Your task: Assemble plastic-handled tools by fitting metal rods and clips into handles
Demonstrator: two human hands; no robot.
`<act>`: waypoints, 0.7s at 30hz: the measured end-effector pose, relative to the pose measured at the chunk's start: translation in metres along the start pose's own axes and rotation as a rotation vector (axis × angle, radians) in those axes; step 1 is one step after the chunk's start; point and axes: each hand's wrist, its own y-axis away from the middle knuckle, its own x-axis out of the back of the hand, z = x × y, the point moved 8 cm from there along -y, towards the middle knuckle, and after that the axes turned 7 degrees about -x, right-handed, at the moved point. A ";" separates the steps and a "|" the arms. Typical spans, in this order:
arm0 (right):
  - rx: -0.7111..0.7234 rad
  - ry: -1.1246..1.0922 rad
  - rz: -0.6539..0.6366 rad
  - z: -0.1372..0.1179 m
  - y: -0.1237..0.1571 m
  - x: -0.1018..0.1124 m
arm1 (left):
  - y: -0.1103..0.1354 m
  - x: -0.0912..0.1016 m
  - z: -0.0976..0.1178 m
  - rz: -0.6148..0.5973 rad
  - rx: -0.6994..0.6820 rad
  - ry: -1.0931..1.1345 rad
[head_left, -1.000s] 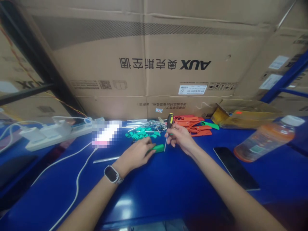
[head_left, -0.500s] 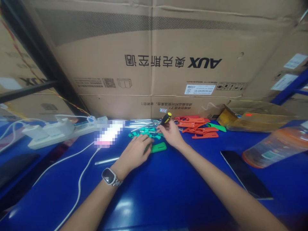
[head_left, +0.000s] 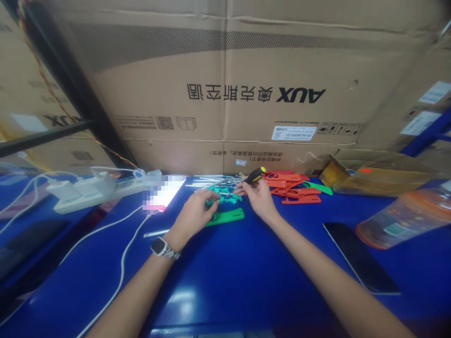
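A screwdriver (head_left: 255,176) with a black and yellow handle is held in my right hand (head_left: 261,199). Its handle tilts up to the right, and the shaft is hard to make out. My left hand (head_left: 192,212) reaches into a pile of small teal plastic pieces (head_left: 230,199), thumb and fingers curled around one teal piece (head_left: 210,203). Just under the left fingers lies a flat green plastic part (head_left: 229,216) with a slot. A metal rod (head_left: 155,233) lies by my left wrist, partly hidden behind it.
Orange plastic parts (head_left: 301,195) are heaped right of my right hand, beside a green part (head_left: 318,188). Metal rods (head_left: 207,180) lie behind the pile. A lit phone (head_left: 171,190), a power strip (head_left: 121,188), a dark phone (head_left: 359,258), a plastic jar (head_left: 398,220) and a cardboard box (head_left: 380,178) surround them.
My left hand has shifted slightly up and its fingers have curled in at the teal pieces. My right hand has moved a little right, and the screwdriver handle leans further over to the right.
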 end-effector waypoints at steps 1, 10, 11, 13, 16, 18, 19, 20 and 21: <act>-0.006 -0.025 -0.002 -0.002 0.003 0.001 | -0.005 0.000 -0.004 0.006 0.027 0.036; -0.045 -0.096 -0.004 -0.013 0.020 0.003 | -0.020 -0.020 0.003 -0.024 0.088 0.097; -0.048 -0.092 -0.008 -0.013 0.020 0.002 | -0.018 -0.020 0.005 -0.009 0.084 0.126; -0.054 -0.078 -0.010 -0.014 0.022 0.001 | -0.015 -0.019 0.006 0.013 0.087 0.188; -0.058 -0.068 -0.005 -0.016 0.025 -0.001 | -0.011 -0.017 0.005 0.033 0.107 0.251; -0.047 -0.068 -0.004 -0.018 0.027 -0.003 | -0.009 -0.016 0.005 0.046 0.111 0.259; -0.040 -0.069 -0.003 -0.019 0.029 -0.003 | -0.008 -0.015 0.006 0.048 0.108 0.254; -0.033 -0.071 -0.002 -0.020 0.030 -0.003 | -0.008 -0.015 0.007 0.047 0.105 0.246; -0.027 -0.075 -0.002 -0.021 0.031 -0.004 | -0.007 -0.015 0.008 0.042 0.104 0.237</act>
